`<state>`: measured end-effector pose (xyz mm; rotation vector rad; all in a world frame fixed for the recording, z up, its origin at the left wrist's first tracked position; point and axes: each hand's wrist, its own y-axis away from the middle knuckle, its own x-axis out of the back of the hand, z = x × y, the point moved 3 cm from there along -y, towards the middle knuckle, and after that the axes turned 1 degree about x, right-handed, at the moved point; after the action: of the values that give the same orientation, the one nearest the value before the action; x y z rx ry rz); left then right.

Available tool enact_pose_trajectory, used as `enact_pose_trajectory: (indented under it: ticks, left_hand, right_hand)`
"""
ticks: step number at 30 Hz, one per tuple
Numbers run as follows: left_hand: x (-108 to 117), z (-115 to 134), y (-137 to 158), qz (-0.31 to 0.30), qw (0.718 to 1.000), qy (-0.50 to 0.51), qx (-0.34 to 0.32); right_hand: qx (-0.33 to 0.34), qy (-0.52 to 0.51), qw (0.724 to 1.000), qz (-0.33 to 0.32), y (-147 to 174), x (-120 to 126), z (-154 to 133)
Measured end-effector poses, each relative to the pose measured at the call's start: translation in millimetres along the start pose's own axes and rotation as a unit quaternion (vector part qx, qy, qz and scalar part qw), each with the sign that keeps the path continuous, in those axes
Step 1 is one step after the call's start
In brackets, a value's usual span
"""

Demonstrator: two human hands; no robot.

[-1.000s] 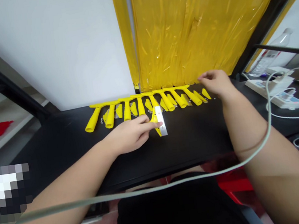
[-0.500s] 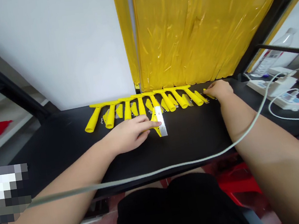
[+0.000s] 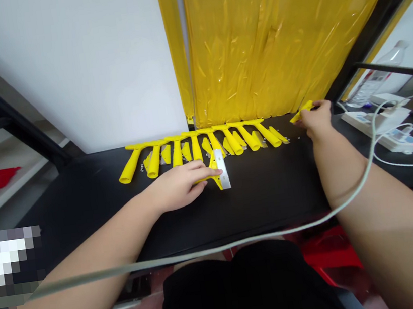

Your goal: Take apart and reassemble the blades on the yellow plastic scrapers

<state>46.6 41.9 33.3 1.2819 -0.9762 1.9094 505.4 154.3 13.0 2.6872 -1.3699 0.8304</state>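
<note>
My left hand point(image 3: 178, 186) is closed round the handle of a yellow scraper point(image 3: 223, 170), low over the black tabletop point(image 3: 269, 199). The scraper's pale metal blade faces right, with my index finger stretched onto it. At the right end of the back edge, my right hand point(image 3: 319, 118) pinches a small yellow plastic plate point(image 3: 302, 111), raised off the table. Several yellow T-shaped handles point(image 3: 129, 165) lie in a row between my hands along the back. Small yellow plates point(image 3: 186, 152) and metal pieces lie among them, partly hidden.
A white cable point(image 3: 241, 244) hangs across the front, passing over both forearms. White power strips point(image 3: 386, 133) and a clear bottle point(image 3: 382, 73) stand at the right. A white panel point(image 3: 103, 66) and yellow film point(image 3: 268, 45) rise behind the table.
My right hand has lifted the small yellow plate from the table and moved slightly right and back. My left hand stays on the scraper in nearly the same place.
</note>
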Motion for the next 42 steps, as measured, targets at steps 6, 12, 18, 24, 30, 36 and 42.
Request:
enact_pose_trajectory:
  ticks: [6, 12, 18, 24, 30, 36, 42]
  left_hand:
    - [0, -1, 0, -0.012, 1.000, 0.003, 0.008]
    - [-1, -1, 0, -0.012, 1.000, 0.004, 0.012]
    - [-2, -3, -2, 0.004, 1.000, -0.010, 0.016]
    - [-1, -2, -4, 0.022, 1.000, -0.015, 0.012]
    - [-2, -5, -3, 0.019, 0.999, -0.026, 0.015]
    - [-3, -7, -4, 0.015, 0.999, -0.032, 0.032]
    - [-3, -4, -5, 0.019, 0.999, -0.036, 0.024]
  right_hand:
    - [-0.067, -0.351, 0.906, -0.228, 34, 8, -40]
    - [0.001, -0.364, 0.825, -0.432, 87, -5, -65]
    - [0.029, -0.235, 0.744, -0.624, 167, -31, -81]
    - [0.089, -0.184, 0.702, -0.683, 205, -46, -81]
    - [0.103, -0.233, 0.706, -0.660, 203, -49, -81]
    - [0.104, -0.251, 0.736, -0.620, 194, -45, -83]
    - [0.079, -0.284, 0.736, -0.609, 203, -53, -83]
